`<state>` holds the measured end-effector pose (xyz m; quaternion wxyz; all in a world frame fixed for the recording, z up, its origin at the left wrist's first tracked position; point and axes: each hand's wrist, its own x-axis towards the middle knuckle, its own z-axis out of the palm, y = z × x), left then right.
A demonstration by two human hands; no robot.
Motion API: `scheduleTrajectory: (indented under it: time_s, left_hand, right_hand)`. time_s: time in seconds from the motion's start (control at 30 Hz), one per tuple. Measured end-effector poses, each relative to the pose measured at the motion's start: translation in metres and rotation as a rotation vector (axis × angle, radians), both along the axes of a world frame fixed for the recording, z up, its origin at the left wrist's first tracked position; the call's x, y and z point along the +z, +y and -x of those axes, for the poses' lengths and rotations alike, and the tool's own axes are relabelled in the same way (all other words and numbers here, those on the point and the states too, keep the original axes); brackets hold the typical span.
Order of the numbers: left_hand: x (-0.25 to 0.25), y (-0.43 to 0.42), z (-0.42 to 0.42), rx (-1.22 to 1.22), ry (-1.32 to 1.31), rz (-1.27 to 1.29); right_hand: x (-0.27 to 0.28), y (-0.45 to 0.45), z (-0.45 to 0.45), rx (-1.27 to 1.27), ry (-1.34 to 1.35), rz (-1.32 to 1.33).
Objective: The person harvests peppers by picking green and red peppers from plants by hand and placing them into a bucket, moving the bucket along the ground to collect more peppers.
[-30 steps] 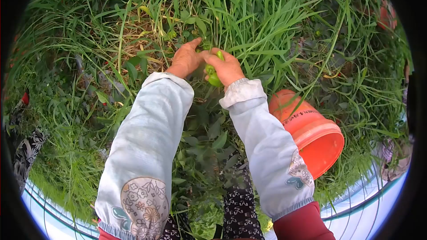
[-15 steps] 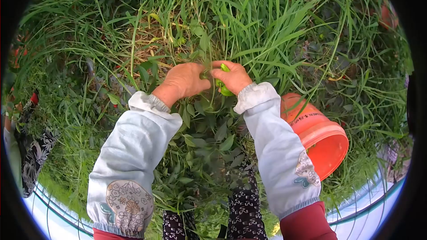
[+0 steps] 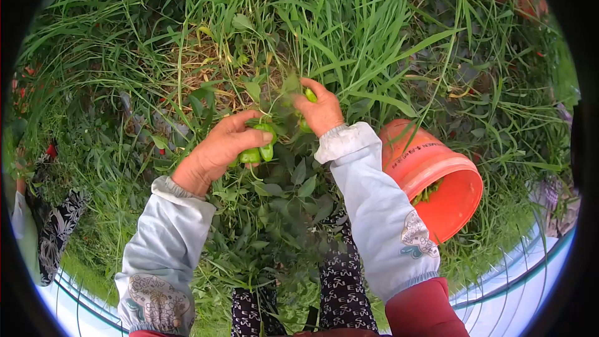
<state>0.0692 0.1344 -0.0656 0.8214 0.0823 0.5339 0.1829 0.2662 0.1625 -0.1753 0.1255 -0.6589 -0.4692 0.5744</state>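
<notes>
"Change?"
"Hands parted. Left hand [image 3: 215, 151], nine o'clock, half-closed on green peppers [image 3: 267, 151]; right hand [image 3: 324, 114], one o'clock, curled round another pepper [image 3: 310, 95]. Both loaded."
"Bucket [image 3: 430, 163]?"
"Tipped, past three."

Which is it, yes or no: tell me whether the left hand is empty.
No, the left hand has green peppers held at its thumb and fingers.

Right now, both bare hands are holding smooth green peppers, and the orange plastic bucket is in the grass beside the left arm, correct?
Not quite: the head view shows the orange plastic bucket beside the right arm, in the grass. Both bare hands are holding smooth green peppers.
</notes>
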Motion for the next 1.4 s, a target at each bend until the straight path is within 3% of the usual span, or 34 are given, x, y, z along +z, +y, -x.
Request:
scheduleTrajectory:
  time_s: [0.03,0.07,0.1,0.17,0.23,0.27,0.37,0.5,0.57,0.63,0.7,0.83,0.87,0.97,1.03,1.07,1.17,1.23,1.3,1.37,1.4]
  left_hand:
    - [0.008,-0.001,-0.004,-0.010,-0.002,0.002]
    - [0.016,-0.002,-0.012,0.061,-0.026,-0.032]
    - [0.024,-0.001,-0.020,0.132,-0.056,-0.065]
    - [0.034,-0.001,-0.040,0.083,-0.254,-0.041]
    - [0.049,0.004,-0.075,0.010,-0.367,-0.084]
    - [0.052,0.005,-0.093,-0.025,-0.406,-0.107]
    - [0.056,-0.002,-0.141,-0.003,-0.479,-0.102]
    - [0.049,0.004,-0.172,-0.175,-0.310,-0.309]
    - [0.047,0.005,-0.175,-0.296,-0.241,-0.297]
    - [0.043,-0.001,-0.178,-0.327,-0.223,-0.300]
    - [0.038,-0.007,-0.181,-0.480,-0.125,-0.406]
    - [0.042,-0.003,-0.190,-0.630,-0.018,-0.552]
    - [0.041,-0.004,-0.192,-0.713,-0.009,-0.562]
    - [0.041,-0.008,-0.198,-0.837,0.045,-0.613]
    - [0.051,-0.006,-0.200,-1.231,0.168,-0.796]
    - [0.055,-0.006,-0.202,-1.313,0.197,-0.862]
    - [0.041,-0.019,-0.201,-1.373,0.255,-1.019]
    - [0.024,-0.015,-0.186,-1.365,0.388,-1.002]
    - [0.028,-0.003,-0.182,-1.297,0.386,-0.884]
    - [0.051,0.011,-0.188,-0.975,0.245,-0.728]
    - [0.062,0.014,-0.196,-0.840,0.071,-0.723]
  right_hand:
    - [0.015,-0.002,0.001,-0.122,0.070,0.040]
    - [0.035,-0.004,-0.005,-0.260,0.256,0.243]
    - [0.052,-0.010,-0.014,-0.272,0.247,0.242]
    - [0.083,-0.028,-0.038,-0.501,0.583,0.351]
    - [0.114,-0.048,-0.078,-0.678,0.714,0.458]
    - [0.145,-0.047,-0.084,-0.755,0.617,0.406]
    - [0.176,-0.065,-0.139,-0.611,0.669,0.340]
    - [0.191,-0.062,-0.171,-0.698,0.427,0.328]
    - [0.187,-0.064,-0.182,-0.510,0.225,0.145]
    - [0.185,-0.057,-0.179,-0.436,0.199,0.144]
    - [0.175,-0.059,-0.174,-0.072,0.249,0.000]
    - [0.172,-0.063,-0.180,0.000,0.149,0.045]
    - [0.177,-0.061,-0.181,0.136,-0.026,-0.076]
    - [0.185,-0.065,-0.183,0.340,-0.195,-0.228]
    - [0.188,-0.071,-0.187,0.354,-0.161,-0.167]
    - [0.189,-0.075,-0.189,0.361,-0.084,-0.047]
    - [0.199,-0.083,-0.193,0.306,0.011,0.133]
    - [0.214,-0.082,-0.201,0.109,0.242,0.482]
    - [0.214,-0.095,-0.212,0.233,0.227,0.477]
    - [0.214,-0.113,-0.212,0.367,0.220,0.479]
    - [0.214,-0.121,-0.210,0.474,0.041,0.275]
